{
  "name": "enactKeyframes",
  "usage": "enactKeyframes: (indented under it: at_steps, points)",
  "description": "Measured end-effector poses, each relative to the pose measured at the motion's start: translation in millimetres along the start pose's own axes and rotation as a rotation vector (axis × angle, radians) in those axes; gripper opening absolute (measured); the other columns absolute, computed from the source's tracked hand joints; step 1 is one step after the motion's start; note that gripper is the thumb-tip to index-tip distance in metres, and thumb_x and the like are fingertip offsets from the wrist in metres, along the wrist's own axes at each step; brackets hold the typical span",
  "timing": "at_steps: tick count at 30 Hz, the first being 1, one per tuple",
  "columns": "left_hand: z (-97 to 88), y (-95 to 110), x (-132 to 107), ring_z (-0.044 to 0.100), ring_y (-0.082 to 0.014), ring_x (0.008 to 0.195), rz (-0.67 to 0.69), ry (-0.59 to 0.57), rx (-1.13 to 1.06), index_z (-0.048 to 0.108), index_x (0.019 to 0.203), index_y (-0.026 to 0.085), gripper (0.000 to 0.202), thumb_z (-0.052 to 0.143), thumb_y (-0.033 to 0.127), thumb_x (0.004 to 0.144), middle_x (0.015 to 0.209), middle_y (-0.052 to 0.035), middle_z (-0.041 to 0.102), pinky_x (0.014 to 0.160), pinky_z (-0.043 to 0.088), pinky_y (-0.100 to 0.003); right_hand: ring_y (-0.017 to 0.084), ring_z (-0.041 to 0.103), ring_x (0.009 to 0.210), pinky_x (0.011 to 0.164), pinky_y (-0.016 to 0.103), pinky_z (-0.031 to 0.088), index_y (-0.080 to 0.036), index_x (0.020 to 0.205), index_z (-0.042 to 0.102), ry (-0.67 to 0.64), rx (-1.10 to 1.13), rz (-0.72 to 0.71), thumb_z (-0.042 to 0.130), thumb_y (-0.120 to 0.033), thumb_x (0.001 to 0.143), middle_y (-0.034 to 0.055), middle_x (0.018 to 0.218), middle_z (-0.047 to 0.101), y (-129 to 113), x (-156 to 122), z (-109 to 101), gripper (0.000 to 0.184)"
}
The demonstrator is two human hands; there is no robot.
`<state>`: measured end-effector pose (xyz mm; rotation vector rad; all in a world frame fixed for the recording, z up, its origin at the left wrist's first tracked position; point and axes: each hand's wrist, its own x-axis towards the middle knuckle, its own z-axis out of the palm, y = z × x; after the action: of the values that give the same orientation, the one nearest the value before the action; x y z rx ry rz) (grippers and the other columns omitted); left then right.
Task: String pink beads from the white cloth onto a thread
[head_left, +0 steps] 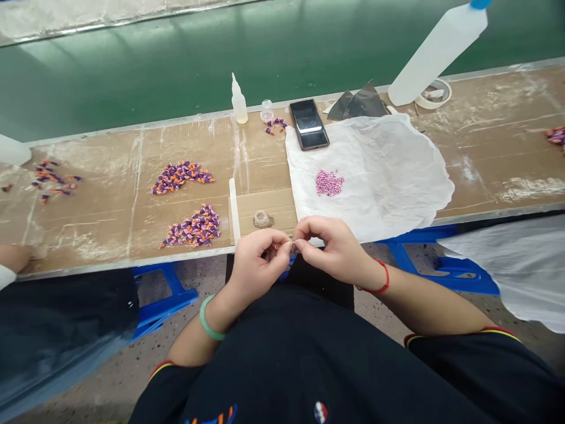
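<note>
My left hand [257,259] and my right hand [329,247] meet at the table's front edge, fingertips pinched together on a tiny purple piece [283,249] that is mostly hidden between them. The left wrist wears a green bangle, the right a red string. Just beyond the hands sit a small clear cap [263,219] and a white strip [233,211]. Two heaps of purple-and-orange pieces [194,227] [180,175] lie to the left. A small pile of pink beads [329,182] rests on a white sheet [397,176].
A black phone [309,123] lies on the sheet's far corner. A small squeeze bottle [239,103], a clear cup [266,109] and a large tilted white bottle [435,53] stand at the back. Another person's arm [15,259] shows at far left. Blue stools [168,294] stand underneath.
</note>
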<state>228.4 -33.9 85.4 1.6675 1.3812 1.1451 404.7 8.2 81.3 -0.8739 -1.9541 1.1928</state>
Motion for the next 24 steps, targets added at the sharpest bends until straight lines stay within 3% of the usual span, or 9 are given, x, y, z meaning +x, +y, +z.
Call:
enactKeyframes:
  at_steps: [9,16,24]
  points:
    - [-15.4,-18,-6,0.058,-0.0094,0.051,-0.156,0.017,-0.289,0.068,0.080,0.017,0.013,0.067,0.028,0.087,0.063,-0.0001,0.067,0.050,0.047,-0.019,0.012,0.052,0.060,0.057,0.023,0.044,-0.019,0.079,0.053,-0.129,0.113,0.058,0.051,-0.018,0.086,-0.0017,0.069,0.057,4,21,3,0.008]
    - [-28.9,-51,-22,0.062,-0.0109,0.050,-0.376,0.026,-0.424,0.072,0.077,0.016,0.015,0.080,0.029,0.075,0.065,-0.0024,0.071,0.048,0.051,-0.020,0.013,0.041,0.058,0.058,0.026,0.029,-0.021,0.070,0.042,-0.360,-0.526,-0.116,0.049,-0.013,0.078,-0.0010,0.064,0.049,29,66,0,0.013]
    - [-34.0,-57,-25,0.062,-0.0096,0.051,-0.421,0.050,-0.428,0.072,0.074,0.016,0.008,0.077,0.021,0.073,0.063,-0.0019,0.071,0.050,0.050,-0.018,0.015,0.040,0.060,0.059,0.028,0.025,-0.019,0.072,0.047,-0.542,-0.860,-0.107,0.048,-0.015,0.085,0.0029,0.067,0.054,29,91,14,0.014]
